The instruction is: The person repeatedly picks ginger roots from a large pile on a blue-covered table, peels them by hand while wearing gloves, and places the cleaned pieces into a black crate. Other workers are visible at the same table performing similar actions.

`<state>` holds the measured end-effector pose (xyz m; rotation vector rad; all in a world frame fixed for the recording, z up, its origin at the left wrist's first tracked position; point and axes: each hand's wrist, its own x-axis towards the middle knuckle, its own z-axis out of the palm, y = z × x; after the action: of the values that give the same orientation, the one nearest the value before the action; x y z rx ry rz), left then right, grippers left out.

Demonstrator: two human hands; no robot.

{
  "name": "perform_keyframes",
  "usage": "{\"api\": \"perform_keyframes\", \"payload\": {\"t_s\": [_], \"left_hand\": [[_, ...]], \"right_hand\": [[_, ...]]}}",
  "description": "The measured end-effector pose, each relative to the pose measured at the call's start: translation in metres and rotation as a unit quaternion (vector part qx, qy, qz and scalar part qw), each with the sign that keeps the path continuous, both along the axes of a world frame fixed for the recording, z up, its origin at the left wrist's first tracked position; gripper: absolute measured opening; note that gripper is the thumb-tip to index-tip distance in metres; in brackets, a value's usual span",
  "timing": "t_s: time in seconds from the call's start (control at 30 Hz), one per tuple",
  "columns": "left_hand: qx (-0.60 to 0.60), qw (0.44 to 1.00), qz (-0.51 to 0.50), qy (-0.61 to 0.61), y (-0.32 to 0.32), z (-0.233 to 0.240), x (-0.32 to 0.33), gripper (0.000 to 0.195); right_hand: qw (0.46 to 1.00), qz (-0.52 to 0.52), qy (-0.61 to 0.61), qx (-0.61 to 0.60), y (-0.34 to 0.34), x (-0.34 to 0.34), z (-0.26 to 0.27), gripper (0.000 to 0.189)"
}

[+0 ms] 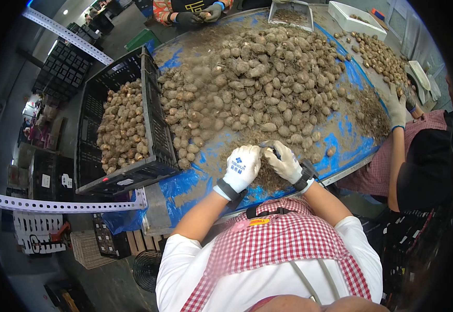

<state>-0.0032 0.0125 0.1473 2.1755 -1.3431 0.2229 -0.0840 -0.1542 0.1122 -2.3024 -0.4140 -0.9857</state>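
Observation:
My left hand [243, 165], in a white work glove with blue print, is curled at the table's near edge. Its fingertips meet those of my right hand [285, 162], gloved too, around a small taro corm [268, 149] with a pale patch showing. A small dark tool [276, 153] sticks out between the fingers of my right hand; its blade is hidden. Brown fibrous peelings [267, 175] lie beneath both hands. Just beyond them rises a large heap of hairy taro corms [277, 82] on a blue plastic sheet [181, 187].
A black plastic crate [160, 117] holding taro corms [123, 128] tilts at the left. Across the table are a co-worker's gloved hands [201, 16] and a white scoop [290, 17]. Another co-worker's gloved hand [397, 109] is at right, near a white foam box [357, 21].

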Motion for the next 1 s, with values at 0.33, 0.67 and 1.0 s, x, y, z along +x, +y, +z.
{"api": "perform_keyframes", "payload": {"t_s": [0.33, 0.67, 1.0], "left_hand": [[-0.128, 0.738, 0.04, 0.661, 0.005, -0.008, 0.009, 0.035], [-0.139, 0.931, 0.069, 0.33, -0.014, -0.005, -0.017, 0.015], [-0.229, 0.76, 0.092, 0.601, 0.014, -0.013, -0.013, 0.024]], "right_hand": [[0.79, 0.066, 0.333, 0.511, 0.003, -0.019, 0.029, 0.036], [0.976, -0.097, 0.187, 0.059, 0.019, -0.005, 0.03, 0.021], [0.816, 0.057, 0.431, 0.38, 0.002, 0.003, 0.01, 0.021]]}}
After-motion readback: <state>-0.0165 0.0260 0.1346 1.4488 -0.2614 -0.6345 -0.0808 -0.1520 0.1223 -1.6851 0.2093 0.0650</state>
